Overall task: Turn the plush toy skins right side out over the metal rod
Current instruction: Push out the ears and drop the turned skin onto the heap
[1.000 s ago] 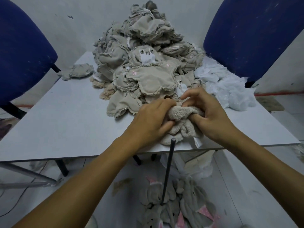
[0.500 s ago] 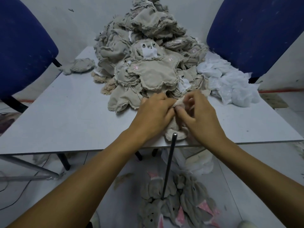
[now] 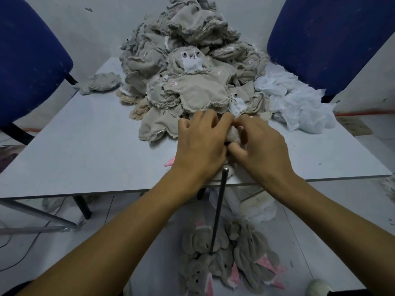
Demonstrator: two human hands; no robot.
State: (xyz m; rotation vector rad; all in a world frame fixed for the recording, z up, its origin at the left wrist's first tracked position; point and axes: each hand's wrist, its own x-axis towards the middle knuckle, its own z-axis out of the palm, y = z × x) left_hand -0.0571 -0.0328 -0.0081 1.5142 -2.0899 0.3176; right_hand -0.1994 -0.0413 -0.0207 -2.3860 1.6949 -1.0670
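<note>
Now that both hands have closed together, left hand [image 3: 201, 142] and right hand [image 3: 259, 146] pinch the plush skin [image 3: 234, 134] — inversion proceeding above the metal rod [image 3: 219, 208].

Skin [image 3: 234, 134] between my left hand [image 3: 201, 144] and right hand [image 3: 260, 150]: beige plush, fuzzy nap. Pile [image 3: 192, 67] behind: matt grey-beige woven cloth, raw frayed edges, some with small pink paw prints and white cloth patches. Stuffing [image 3: 299, 103]: white, fluffy, loose fibre. Rod [image 3: 218, 212]: dark metal, smooth, bright tip. Table [image 3: 85, 146]: smooth matt pale-grey board. Chairs [image 3: 27, 60]: blue cloth, lint-speckled. Floor toys [image 3: 230, 263]: grey plush, pink dotted cloth ears.
</note>
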